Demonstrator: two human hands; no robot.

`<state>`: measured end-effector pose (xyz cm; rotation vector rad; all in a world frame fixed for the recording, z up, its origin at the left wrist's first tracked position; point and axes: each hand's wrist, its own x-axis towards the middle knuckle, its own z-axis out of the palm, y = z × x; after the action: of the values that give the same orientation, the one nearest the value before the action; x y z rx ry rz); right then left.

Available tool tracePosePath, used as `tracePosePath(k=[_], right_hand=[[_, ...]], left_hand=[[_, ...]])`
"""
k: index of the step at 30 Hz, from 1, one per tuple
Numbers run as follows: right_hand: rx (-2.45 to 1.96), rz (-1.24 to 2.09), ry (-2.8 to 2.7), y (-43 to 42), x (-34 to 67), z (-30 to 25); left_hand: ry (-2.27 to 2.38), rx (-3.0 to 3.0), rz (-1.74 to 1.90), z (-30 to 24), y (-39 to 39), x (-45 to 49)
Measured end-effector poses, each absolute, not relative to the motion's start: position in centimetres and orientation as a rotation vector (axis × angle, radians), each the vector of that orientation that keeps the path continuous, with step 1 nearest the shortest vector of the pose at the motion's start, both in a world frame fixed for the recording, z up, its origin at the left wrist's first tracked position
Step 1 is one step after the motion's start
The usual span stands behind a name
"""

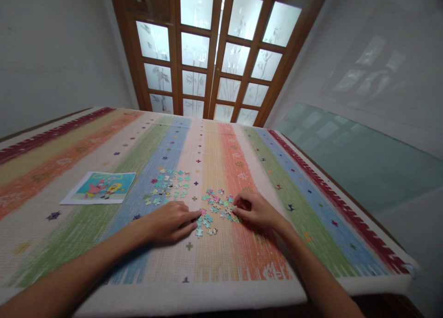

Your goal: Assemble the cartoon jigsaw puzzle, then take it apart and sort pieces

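Observation:
Two groups of small jigsaw puzzle pieces lie on a striped tablecloth [214,258]. My left hand [172,222] rests palm down beside the nearer cluster of puzzle pieces [206,220]; its index finger stretches out, with the tip at a pink piece. Thumb and index of my right hand [254,209] come together in a pinch on a puzzle piece [234,209] at the right edge of another cluster [219,201]. That piece is mostly covered by the fingertips. Beyond my left hand, more loose puzzle pieces [177,183], mostly turquoise, are spread on the blue stripe.
A printed picture sheet [102,188] with cartoon figures lies on the left of the table. The cloth's front edge [194,299] runs close to my forearms. A pane of glass [360,147] is at the right wall, and wooden glazed doors [212,55] stand behind the table.

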<state>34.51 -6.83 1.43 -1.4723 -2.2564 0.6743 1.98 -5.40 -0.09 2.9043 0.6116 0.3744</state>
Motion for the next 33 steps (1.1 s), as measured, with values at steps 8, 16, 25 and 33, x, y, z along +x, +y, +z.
tracePosePath(k=[8,16,25,33], right_hand=[[-1.365,0.958,-2.067,-6.4,32.5,1.6],[-1.191,0.83,-2.29,-5.2,24.6,1.9],[-1.158,0.469,-2.479,-3.2,20.4,0.6],[-1.133,0.434,-2.428,-2.1,24.5,2.4]], left_hand=[[0.447,2.931,0.431,0.1,-6.8,2.9],[0.319,3.008,0.491,-0.5,-7.7,3.7],[0.331,3.02,0.519,-1.0,-7.7,3.6],[0.299,2.998,0.498,-0.9,-7.5,3.6]])
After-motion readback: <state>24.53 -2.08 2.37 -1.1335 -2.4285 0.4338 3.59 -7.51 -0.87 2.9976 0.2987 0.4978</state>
